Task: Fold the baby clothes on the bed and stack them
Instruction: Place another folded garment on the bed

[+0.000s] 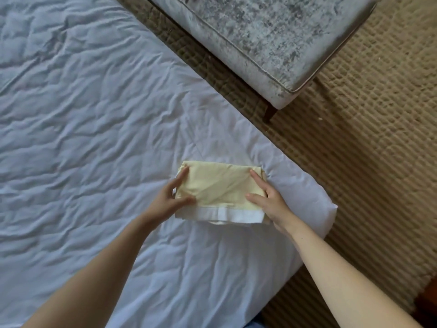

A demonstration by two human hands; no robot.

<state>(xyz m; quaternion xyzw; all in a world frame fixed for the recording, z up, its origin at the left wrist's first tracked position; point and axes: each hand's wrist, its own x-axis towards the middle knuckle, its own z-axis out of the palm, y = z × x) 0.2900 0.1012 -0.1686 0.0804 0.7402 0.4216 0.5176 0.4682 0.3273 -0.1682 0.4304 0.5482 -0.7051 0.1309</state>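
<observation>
Pale yellow folded baby garment [220, 185] lies flat as a tidy rectangle on the wrinkled white quilted bed cover [82, 114], close to the bed's near right corner and just inside its right edge. A white cloth band [220, 215] runs along the side of the fold nearest the person. Whether it belongs to the same garment or is a separate piece underneath cannot be told.

Both bare hands bracket the fold over that corner of the bed. The left hand [165, 200] sits at the garment's left end, with its forefinger laid straight along that edge and its thumb flat on the yellow cloth near the white band. The right hand [274, 202] mirrors it at the right end, forefinger stretched up along the top of the fold and thumb resting on the cloth. Each hand is spread with straight digits pressing down. Neither pinches or lifts the fabric as far as shows, and the remaining fingers drop past the cloth's ends out of sight.

Beyond the bed's right edge lies a tan ribbed woven carpet [366, 138]. On it, well apart from the bed's corner, stands a grey mottled velvet bench [272, 36] with a dark wooden leg [269, 114].
</observation>
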